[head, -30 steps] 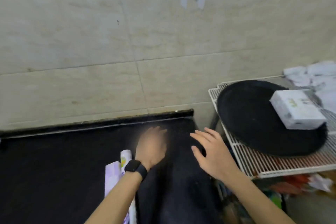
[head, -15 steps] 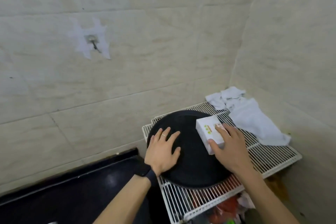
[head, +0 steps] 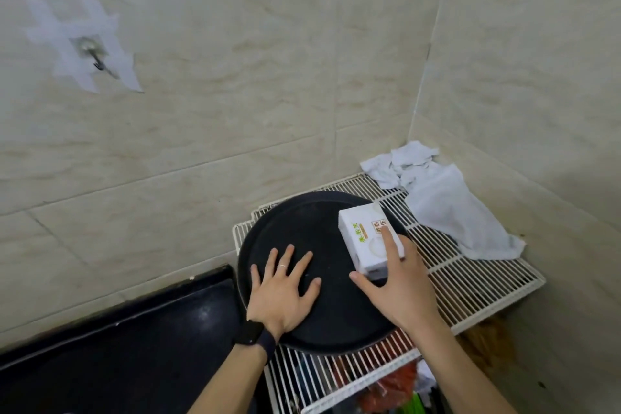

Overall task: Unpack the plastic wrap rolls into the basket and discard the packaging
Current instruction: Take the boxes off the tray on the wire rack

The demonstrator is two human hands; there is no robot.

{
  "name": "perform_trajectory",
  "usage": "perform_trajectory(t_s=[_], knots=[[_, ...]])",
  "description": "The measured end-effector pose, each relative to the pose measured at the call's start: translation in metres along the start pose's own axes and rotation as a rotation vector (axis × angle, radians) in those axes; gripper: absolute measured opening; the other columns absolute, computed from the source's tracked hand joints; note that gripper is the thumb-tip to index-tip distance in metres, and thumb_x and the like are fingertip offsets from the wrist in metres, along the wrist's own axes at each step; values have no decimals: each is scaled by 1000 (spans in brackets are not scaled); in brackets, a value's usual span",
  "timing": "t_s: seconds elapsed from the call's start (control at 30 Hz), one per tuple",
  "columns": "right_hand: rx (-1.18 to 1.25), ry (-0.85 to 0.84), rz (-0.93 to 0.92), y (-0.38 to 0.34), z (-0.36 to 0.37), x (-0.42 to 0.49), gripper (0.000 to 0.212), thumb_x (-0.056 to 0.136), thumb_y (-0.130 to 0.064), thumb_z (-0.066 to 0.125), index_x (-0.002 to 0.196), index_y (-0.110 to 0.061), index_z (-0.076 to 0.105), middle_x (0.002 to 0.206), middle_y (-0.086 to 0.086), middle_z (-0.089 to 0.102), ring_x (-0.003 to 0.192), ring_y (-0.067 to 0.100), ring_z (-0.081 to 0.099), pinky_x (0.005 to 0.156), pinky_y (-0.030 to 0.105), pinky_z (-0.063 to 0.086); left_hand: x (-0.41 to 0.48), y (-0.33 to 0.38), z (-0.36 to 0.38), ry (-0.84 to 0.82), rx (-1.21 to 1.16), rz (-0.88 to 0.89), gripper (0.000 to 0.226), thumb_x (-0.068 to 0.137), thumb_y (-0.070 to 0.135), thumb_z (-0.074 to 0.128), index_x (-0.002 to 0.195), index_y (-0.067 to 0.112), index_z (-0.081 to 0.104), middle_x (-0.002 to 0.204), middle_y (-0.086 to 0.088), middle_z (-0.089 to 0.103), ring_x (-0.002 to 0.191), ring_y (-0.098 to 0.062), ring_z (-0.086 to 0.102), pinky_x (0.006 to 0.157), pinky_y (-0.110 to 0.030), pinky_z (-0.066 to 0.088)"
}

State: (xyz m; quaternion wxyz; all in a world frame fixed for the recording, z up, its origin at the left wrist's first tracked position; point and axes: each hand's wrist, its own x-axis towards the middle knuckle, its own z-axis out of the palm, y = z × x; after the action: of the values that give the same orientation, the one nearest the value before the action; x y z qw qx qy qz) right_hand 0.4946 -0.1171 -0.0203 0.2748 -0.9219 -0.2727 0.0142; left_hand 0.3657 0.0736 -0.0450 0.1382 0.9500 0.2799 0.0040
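Box (head: pixel 369 240): white carton with printed labels, lying flat on the right part of a round black tray (head: pixel 322 316). Long axis runs from near-right to far-left, angled away from the person. Probably packaging or an unrelated carton; no plastic wrap rolls or basket show in this view.

Right hand (head: pixel 398 282): the nearer grip. Thumb at the box's near end, index finger laid along its top, remaining fingers down its right side; closing around the box, which is not lifted.

Left hand (head: pixel 280 289): flat on the tray, fingers spread, holding nothing. Box lies to its right, just apart.

Tray: rests on a white wire rack (head: pixel 470 282), overhanging its near-left edge toward the black bench (head: pixel 117 363).

Cloth (head: pixel 443 205): white, crumpled at the rack's far corner, well apart from the box.

Judgement: lifting falls to the right hand; left steadies the tray.
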Motion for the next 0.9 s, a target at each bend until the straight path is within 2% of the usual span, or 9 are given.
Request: perform_trajectory(t_s=[0.23,0.3,0.37,0.47,0.53,0.63,0.73,0.83,0.9], knots=[[-4,30,-10,0,7,4,104,76,-62,70,153,-34,6,147,6,28,124,26,44,95,41,51,2,-3,-2,-11,-7,1,63,91,71,23,150,51,14,164,11,7,151,-20,-4,120,-55,-1],[72,36,34,-3,5,5,102,75,-57,75,152,-33,14,145,5,30,125,26,45,93,39,50,4,-5,-6,-22,-44,13,61,91,69,28,149,50,19,164,9,11,151,-20,0,120,-54,1],[194,63,57,-11,2,3,96,74,-50,79,150,-34,23,143,3,33,124,25,47,89,32,46,1,-12,-14,4,-105,38,58,94,61,38,149,44,28,162,3,20,150,-21,9,121,-49,9],[319,116,7,-44,1,-12,91,73,-42,83,148,-34,33,141,-2,38,122,13,46,91,24,37,-18,-39,-32,110,-219,83,55,95,48,48,148,36,36,159,-3,29,146,-22,23,120,-39,22],[374,130,-80,-75,8,-26,90,71,-38,85,147,-33,37,137,-6,42,115,0,43,91,22,38,-38,-69,-46,174,-228,79,54,94,42,52,146,36,40,157,-2,31,144,-21,29,119,-35,25],[412,74,-210,-126,30,-49,90,71,-39,85,147,-31,37,135,-7,42,114,-4,41,85,14,39,-75,-125,-62,223,-195,-3,53,92,37,54,144,33,44,154,-4,36,140,-24,34,117,-29,24],[444,-7,-279,-180,62,-82,90,72,-39,85,148,-28,36,136,-8,40,117,-2,42,78,4,38,-123,-191,-66,229,-189,-119,52,92,38,54,143,33,46,154,-3,37,142,-24,32,118,-32,24],[480,-98,-300,-227,99,-126,90,70,-40,85,146,-30,37,136,-12,40,119,-1,44,80,6,39,-180,-257,-59,224,-198,-269,51,88,44,47,138,34,52,154,-4,39,142,-24,33,118,-35,27],[504,-185,-293,-248,127,-156,90,70,-41,85,145,-35,36,136,-16,39,118,-1,45,86,13,40,-220,-295,-48,210,-197,-373,54,86,45,43,137,33,53,152,-4,41,141,-25,34,118,-35,27]])
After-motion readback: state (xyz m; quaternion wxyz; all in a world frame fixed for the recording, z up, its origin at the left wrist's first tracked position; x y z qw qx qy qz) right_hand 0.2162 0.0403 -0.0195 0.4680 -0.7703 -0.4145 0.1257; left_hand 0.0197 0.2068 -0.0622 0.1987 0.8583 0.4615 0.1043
